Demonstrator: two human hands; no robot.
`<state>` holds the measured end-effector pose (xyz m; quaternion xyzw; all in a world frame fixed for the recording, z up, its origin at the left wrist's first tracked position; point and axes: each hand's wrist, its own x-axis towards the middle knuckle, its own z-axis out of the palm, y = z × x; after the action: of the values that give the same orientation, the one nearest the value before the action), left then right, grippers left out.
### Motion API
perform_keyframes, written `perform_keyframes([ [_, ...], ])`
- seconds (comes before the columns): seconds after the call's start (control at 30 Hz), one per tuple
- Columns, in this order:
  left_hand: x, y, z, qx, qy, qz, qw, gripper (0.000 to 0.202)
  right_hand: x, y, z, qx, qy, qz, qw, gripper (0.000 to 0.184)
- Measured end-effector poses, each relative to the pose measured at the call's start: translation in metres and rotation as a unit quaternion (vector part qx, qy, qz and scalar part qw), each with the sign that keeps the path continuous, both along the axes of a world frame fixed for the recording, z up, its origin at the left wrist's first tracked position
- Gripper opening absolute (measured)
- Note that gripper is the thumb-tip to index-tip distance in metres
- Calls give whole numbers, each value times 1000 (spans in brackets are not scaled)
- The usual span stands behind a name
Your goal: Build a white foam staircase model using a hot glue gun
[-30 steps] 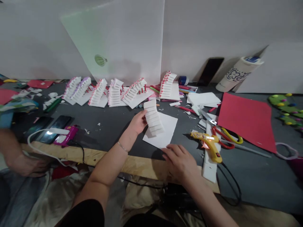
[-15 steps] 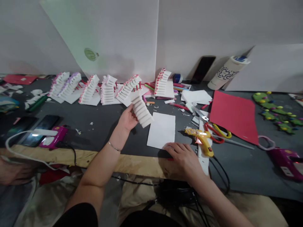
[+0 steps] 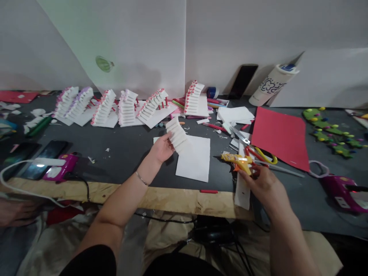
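Note:
My left hand [image 3: 161,149] is closed on a white foam staircase model [image 3: 177,134], holding it tilted above a white rectangular sheet [image 3: 194,158] on the dark table. My right hand [image 3: 263,183] has its fingers wrapped round the handle of a yellow glue gun [image 3: 238,161], which lies on a white foam strip [image 3: 242,188]. A small red stick [image 3: 209,191] lies at the table's wooden front edge [image 3: 161,197].
Several finished white staircase models [image 3: 126,107] stand in a row along the back. Red paper sheet [image 3: 278,135], scissors [image 3: 263,155], pens, a white bottle [image 3: 270,89], purple glue guns [image 3: 59,170] [image 3: 342,189] and phones [image 3: 43,153] lie about. Another person's hand [image 3: 15,211] is at far left.
My right hand left the table's front edge and moved right onto the yellow glue gun. My left hand brought the staircase model back toward the white sheet.

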<state>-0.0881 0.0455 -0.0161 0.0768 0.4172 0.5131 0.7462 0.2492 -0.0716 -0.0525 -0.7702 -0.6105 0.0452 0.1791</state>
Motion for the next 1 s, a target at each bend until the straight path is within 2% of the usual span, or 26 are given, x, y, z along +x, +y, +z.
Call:
perform_keyframes([
  [0.17,6,-4,-9,-23,-14,-3,1000,16,1,10,0,-61,112,-31,991,71],
  [0.3,6,-5,-12,-39,-27,-7,999,17,1,3,15,-89,196,-76,974,64],
  [0.37,6,-4,-11,-36,-36,-13,999,20,-1,-6,27,-79,287,-74,952,59],
  [0.47,6,-6,-6,-49,-28,-17,998,20,-14,-18,44,-60,433,-34,899,47],
  [0.57,2,-13,0,-55,-11,-22,998,20,-38,-20,53,-37,518,-27,854,43],
  [0.67,-5,-27,3,-46,-5,-28,999,22,-62,-8,52,-27,553,-16,833,46],
  [0.83,-8,-52,3,-51,-7,-48,998,30,-87,24,36,-49,529,26,847,51],
  [1.0,1,-63,6,-50,-9,-55,997,31,-96,47,25,-27,538,34,842,46],
])
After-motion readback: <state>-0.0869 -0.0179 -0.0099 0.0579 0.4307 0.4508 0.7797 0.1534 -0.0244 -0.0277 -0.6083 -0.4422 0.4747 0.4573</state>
